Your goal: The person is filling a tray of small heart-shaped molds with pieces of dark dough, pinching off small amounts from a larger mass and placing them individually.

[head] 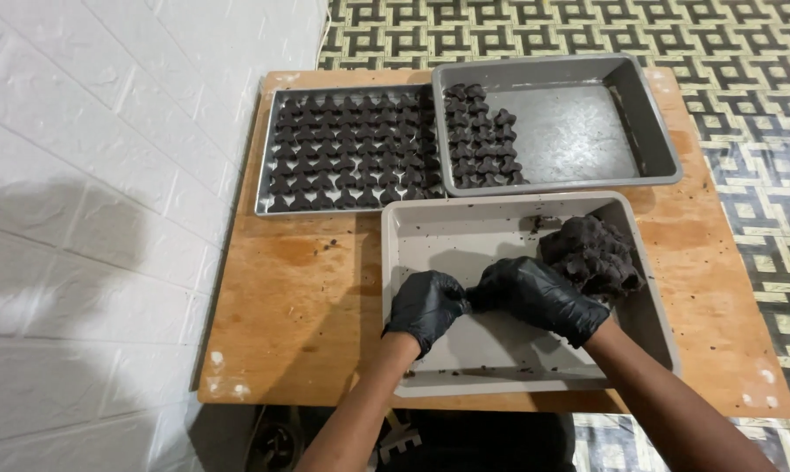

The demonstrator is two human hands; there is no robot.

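Pinching a small dark piece (pixel 470 300) between them, the gloved left hand (pixel 424 306) and right hand (pixel 539 295) meet over the near tray (pixel 395 262). A dough lump (pixel 592 253) sits in that tray's far right corner.

Three rectangular grey metal trays (pixel 648 131) sit on one wooden board (pixel 299 297); one dark dough lump (pixel 592 253); two black-gloved hands (pixel 535 293).

My hands are wearing glossy black rubber gloves (pixel 500 301), pinching matt, crumbly dark dough (pixel 592 253) at two o'clock; the smooth grey plastic tray (pixel 395 288) is sitting on worn, stained plywood board (pixel 290 306).
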